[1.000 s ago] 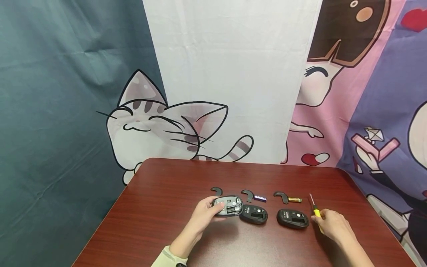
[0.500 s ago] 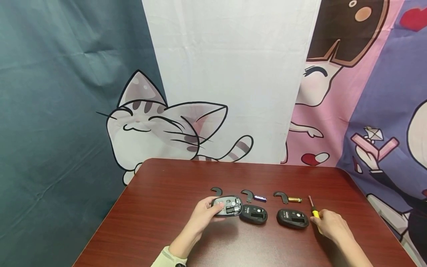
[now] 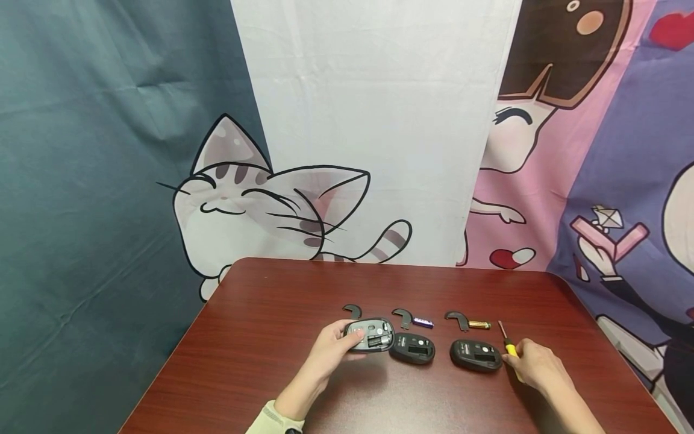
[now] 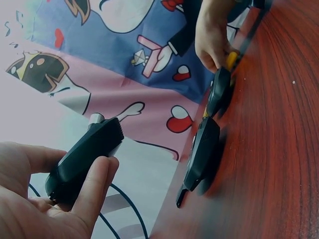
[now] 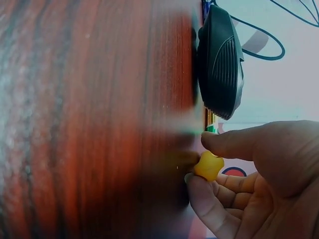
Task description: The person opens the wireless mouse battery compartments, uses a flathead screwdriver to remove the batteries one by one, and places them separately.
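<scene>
My left hand (image 3: 329,346) holds a computer mouse (image 3: 378,330) above the table, its grey underside up and its battery bay uncovered. A silver-ended cylinder (image 4: 96,118) juts from that mouse in the left wrist view. At the right, my right hand (image 3: 541,365) pinches the yellow handle of a screwdriver (image 3: 510,349), low over the table with the shaft pointing away from me. In the right wrist view, thumb and fingers close about the handle's end (image 5: 209,166). A black mouse (image 3: 476,355) lies upside down just left of this hand, its bay bare.
Another upturned mouse (image 3: 413,349) sits beside the held one on the brown table (image 3: 260,337). Behind are curved battery covers, one at the left (image 3: 353,310), one in the middle (image 3: 403,317) and one at the right (image 3: 458,320), plus a purple battery (image 3: 423,322) and a gold battery (image 3: 479,325).
The screwdriver has shifted slightly left and toward me with my right hand, nearer the right-hand mouse. My left hand and its mouse stay nearly still.
</scene>
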A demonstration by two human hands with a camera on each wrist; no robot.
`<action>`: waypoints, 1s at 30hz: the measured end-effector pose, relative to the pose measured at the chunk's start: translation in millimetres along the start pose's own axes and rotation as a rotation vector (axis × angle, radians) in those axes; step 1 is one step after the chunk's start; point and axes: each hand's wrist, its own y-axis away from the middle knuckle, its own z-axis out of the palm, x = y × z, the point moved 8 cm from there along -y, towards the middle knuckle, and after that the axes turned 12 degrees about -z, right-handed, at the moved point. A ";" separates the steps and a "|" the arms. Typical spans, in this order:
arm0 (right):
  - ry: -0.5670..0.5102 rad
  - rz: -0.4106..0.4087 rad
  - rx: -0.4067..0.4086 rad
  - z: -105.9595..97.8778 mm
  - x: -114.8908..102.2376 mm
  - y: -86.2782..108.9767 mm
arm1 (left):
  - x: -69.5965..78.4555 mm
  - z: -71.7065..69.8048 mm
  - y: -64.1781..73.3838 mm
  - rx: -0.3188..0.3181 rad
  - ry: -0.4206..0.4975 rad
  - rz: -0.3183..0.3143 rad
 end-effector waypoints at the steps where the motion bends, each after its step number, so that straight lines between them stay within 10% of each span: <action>1: -0.006 0.005 -0.005 -0.1 0.3 0.0 | 0.2 0.1 0.3 0.000 0.001 0.001; 10: -0.022 0.038 -0.003 -8.9 0.4 3.1 | 0.4 1.1 -0.1 -0.005 0.004 -0.009; 30: -0.118 -0.298 0.495 -52.7 -102.8 34.5 | 7.3 10.2 2.5 -0.037 0.021 0.002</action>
